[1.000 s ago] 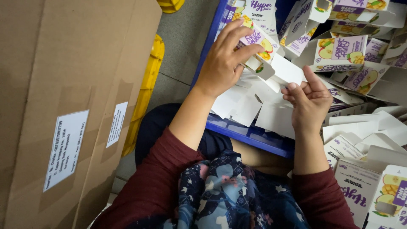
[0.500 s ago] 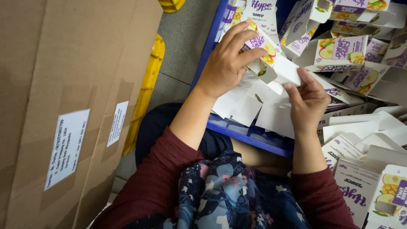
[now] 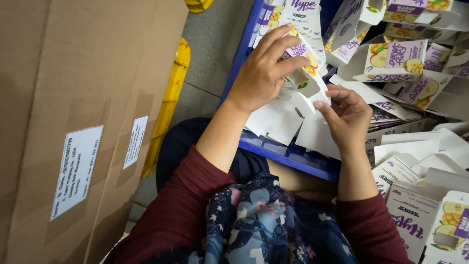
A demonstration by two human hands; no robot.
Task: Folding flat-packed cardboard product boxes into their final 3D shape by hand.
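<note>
Both hands on small printed carton [image 3: 304, 61]: left hand [image 3: 261, 73] grips, right hand [image 3: 348, 117] pinches white flap [image 3: 320, 93].

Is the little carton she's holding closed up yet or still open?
Still open: the carton in the left hand has its white end flap sticking out, pinched by the right hand.

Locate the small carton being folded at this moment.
In the head view, upper centre: the carton sits between the left hand and right hand, over the blue tray.
</note>
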